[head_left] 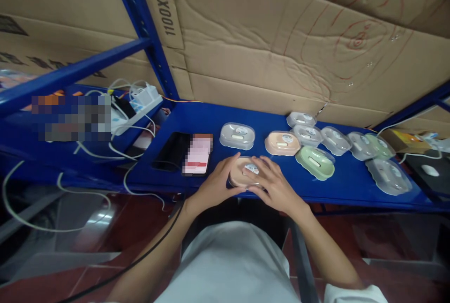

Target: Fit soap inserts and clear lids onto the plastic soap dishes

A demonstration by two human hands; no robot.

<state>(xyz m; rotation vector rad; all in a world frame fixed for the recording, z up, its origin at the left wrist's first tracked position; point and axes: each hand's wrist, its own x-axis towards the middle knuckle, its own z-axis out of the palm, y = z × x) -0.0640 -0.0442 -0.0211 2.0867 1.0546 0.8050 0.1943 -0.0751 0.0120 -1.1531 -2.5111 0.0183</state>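
A small peach plastic box with a clear lid (239, 169) sits at the front edge of the blue shelf, between my hands. Around its left side wraps my left hand (218, 182), thumb along the near edge. My right hand (276, 185) grips the right side, its fingers reaching over the lid and partly covering a round label. Just behind are a clear-lidded grey box (237, 136) and another peach box (282, 143). To the right lies a green box (315, 163).
Several more clear-lidded boxes (336, 140) spread along the right of the blue shelf (270, 117). A phone (198, 154) lies left of my hands. Further left are a white power strip (144, 101) and loose cables. Cardboard (246, 35) walls the back; a mouse (430, 170) is far right.
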